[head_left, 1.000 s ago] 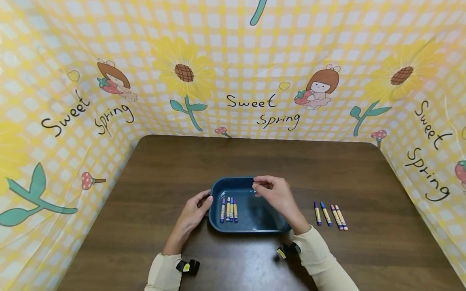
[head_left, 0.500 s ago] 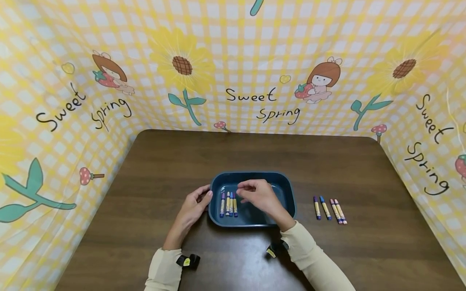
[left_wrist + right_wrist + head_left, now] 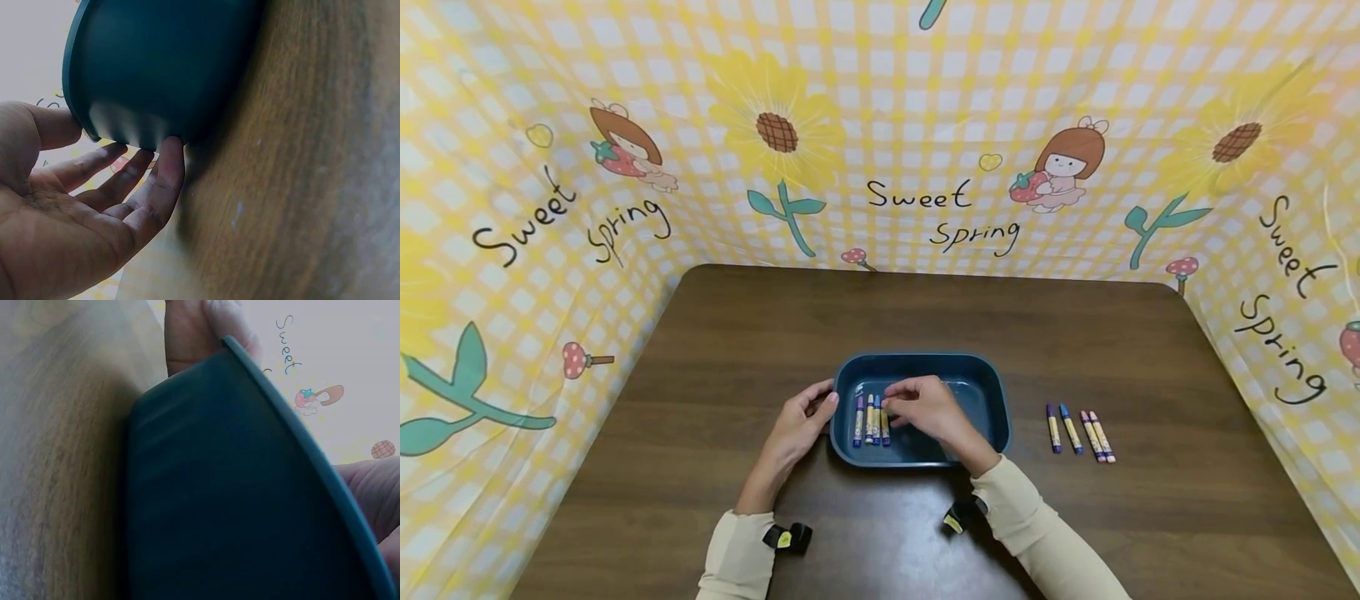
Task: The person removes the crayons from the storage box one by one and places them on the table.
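Note:
A dark teal tray [image 3: 925, 457] rests on the wooden table. Near its left end several crayons [image 3: 869, 421] lie side by side inside it, with purple, yellow and blue tips. My left hand [image 3: 797, 423] holds the tray's left end; in the left wrist view its thumb is at the rim and its fingers lie against the outer wall. Inside the tray my right hand [image 3: 928, 410] reaches left, with thumb and index finger at the rightmost crayon [image 3: 886, 435], whose upper end they partly hide. The tray wall blocks most of that hand in the right wrist view.
On the table [image 3: 737, 333] to the right of the tray lie several more crayons [image 3: 1097, 436], two of them pink-tipped and close together. A yellow checked cloth [image 3: 925, 108] with printed flowers surrounds the table at the back and sides.
My right hand has moved left across the tray and down to the rightmost crayon. The left hand stays at the tray's left end. The head view has tilted slightly down.

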Available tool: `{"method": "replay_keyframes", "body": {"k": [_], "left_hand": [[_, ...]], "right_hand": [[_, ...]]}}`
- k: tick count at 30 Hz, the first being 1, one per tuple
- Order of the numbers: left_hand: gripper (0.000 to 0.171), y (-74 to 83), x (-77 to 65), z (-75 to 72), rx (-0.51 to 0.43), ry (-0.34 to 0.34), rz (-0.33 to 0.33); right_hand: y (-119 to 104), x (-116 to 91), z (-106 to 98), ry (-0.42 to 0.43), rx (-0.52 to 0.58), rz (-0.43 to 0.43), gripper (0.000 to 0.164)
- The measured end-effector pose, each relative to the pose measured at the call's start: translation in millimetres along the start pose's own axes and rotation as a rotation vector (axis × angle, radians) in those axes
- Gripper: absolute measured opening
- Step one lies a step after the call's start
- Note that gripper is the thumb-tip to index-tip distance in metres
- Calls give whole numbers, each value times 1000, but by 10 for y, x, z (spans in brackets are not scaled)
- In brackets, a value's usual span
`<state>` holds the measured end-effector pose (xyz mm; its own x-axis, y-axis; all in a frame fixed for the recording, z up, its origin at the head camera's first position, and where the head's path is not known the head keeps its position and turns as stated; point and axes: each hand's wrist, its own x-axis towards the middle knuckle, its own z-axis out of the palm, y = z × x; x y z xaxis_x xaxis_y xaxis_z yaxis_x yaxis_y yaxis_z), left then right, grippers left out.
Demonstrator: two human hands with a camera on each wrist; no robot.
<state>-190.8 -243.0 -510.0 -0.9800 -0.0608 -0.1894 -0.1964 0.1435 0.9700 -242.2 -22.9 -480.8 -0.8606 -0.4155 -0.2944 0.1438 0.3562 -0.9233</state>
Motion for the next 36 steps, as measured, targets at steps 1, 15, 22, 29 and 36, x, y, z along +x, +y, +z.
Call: {"method": "replay_keyframes", "body": {"k": [1, 15, 22, 29, 36], "left_hand": [[42, -2, 5, 8, -3, 2, 0], [44, 8, 17, 20, -21, -18, 1], [43, -20, 7, 11, -17, -10, 3], [43, -48, 25, 39, 2, -3, -9], [43, -53, 27, 45, -35, 7, -3]], "right_hand": [[10, 4, -4, 3, 1, 12, 25], [91, 53, 82, 119, -340, -67, 27], [107, 87, 157, 125, -409, -74, 29], [132, 103, 171, 87, -433, -38, 41], [116, 122, 180, 74, -446, -41, 45]]}}
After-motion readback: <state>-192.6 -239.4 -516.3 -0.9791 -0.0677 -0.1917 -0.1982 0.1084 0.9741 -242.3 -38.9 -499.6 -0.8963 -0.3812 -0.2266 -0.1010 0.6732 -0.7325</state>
